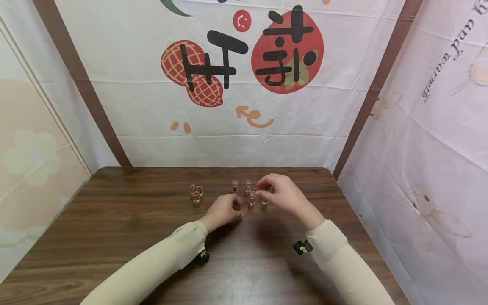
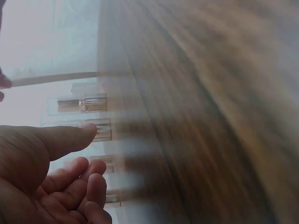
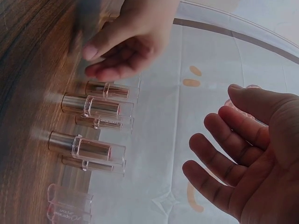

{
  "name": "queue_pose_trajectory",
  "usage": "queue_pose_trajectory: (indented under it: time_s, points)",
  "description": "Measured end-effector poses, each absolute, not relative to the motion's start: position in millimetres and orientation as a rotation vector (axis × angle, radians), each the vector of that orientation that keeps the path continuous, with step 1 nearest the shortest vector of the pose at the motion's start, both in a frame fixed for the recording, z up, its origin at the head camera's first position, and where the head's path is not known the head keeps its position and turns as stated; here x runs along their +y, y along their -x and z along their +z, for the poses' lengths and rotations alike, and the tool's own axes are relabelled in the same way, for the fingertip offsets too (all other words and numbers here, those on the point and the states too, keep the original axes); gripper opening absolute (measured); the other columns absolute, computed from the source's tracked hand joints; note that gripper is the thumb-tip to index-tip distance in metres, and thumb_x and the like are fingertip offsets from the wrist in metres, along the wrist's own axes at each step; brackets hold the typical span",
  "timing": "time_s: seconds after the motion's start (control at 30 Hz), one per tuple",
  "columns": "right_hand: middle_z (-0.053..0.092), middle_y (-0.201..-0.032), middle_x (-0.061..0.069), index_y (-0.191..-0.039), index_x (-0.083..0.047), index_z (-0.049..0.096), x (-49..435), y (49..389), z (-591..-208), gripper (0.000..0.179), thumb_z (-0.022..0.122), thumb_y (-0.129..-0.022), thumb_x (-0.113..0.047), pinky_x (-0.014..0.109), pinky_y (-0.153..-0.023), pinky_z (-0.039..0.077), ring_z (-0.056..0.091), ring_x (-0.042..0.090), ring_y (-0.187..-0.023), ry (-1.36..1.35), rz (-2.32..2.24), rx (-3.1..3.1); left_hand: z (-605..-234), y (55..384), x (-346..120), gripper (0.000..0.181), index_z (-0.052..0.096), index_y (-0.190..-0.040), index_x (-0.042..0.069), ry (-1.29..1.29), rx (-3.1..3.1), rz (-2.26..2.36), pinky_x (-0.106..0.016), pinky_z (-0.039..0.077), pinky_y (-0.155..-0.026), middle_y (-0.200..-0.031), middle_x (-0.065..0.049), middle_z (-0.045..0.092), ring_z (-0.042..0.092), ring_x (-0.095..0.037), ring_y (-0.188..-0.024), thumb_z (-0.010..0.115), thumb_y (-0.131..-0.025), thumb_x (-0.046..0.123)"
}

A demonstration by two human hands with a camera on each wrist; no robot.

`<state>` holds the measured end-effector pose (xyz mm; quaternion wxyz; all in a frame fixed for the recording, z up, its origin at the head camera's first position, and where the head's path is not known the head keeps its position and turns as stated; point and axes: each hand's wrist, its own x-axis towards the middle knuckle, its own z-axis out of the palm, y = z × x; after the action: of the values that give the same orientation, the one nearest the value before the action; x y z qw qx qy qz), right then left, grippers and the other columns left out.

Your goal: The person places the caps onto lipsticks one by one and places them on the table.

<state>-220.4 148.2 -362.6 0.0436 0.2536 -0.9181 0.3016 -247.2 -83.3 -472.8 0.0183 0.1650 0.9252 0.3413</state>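
Several lipsticks with clear caps (image 1: 252,199) stand upright between my hands near the table's back edge; their gold bases show in the right wrist view (image 3: 86,146). My left hand (image 1: 225,210) is just left of this group, fingers loosely bent and thumb apart, with nothing seen between them. Above the group's right side is my right hand (image 1: 284,192); its palm and spread, slightly bent fingers (image 3: 210,170) hold nothing visible. It partly hides a lipstick (image 1: 264,202). Two clear pinkish caps (image 3: 70,199) sit beside the lipsticks in the right wrist view.
Farther left on the brown wooden table (image 1: 133,224), three uncapped gold lipsticks (image 1: 196,197) stand close together. A printed white curtain (image 1: 145,123) rises behind the table, and another curtain (image 1: 419,140) runs along the right side.
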Motion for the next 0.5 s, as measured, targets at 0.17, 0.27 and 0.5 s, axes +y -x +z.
queue_pose_trajectory:
  time_s: [0.17, 0.27, 0.5]
  points:
    - [0.069, -0.104, -0.008, -0.108, -0.020, 0.073, 148, 220, -362, 0.014, 0.074, -0.096, -0.026, 0.037, -0.084, 0.057, 0.064, 0.008, -0.093, -0.795, 0.907, -2.793, -468, 236, -100, 0.029, 0.070, -0.108, 0.010, -0.517, 2.854, 1.110, -0.039, 0.056, -0.084, -0.105, -0.001, 0.073, 0.071, -0.020, -0.098, 0.084, -0.085, 0.019]
    - [0.069, -0.104, -0.008, -0.108, -0.020, 0.073, 149, 221, -363, 0.014, 0.075, -0.095, -0.026, 0.037, -0.084, 0.057, 0.065, 0.007, -0.093, -0.802, 0.891, -2.787, -464, 228, -114, 0.028, 0.071, -0.108, 0.009, -0.549, 2.844, 1.138, -0.038, 0.055, -0.082, -0.104, -0.001, 0.073, 0.069, -0.020, -0.094, 0.084, -0.085, 0.019]
    - [0.069, -0.104, -0.009, -0.109, -0.017, 0.074, 161, 223, -370, 0.017, 0.075, -0.095, -0.028, 0.035, -0.084, 0.056, 0.065, 0.009, -0.095, -0.778, 0.874, -2.800, -448, 207, -154, 0.028, 0.071, -0.110, 0.008, -0.551, 2.858, 1.173, -0.036, 0.051, -0.079, -0.104, -0.001, 0.072, 0.063, -0.019, -0.089, 0.083, -0.086, 0.018]
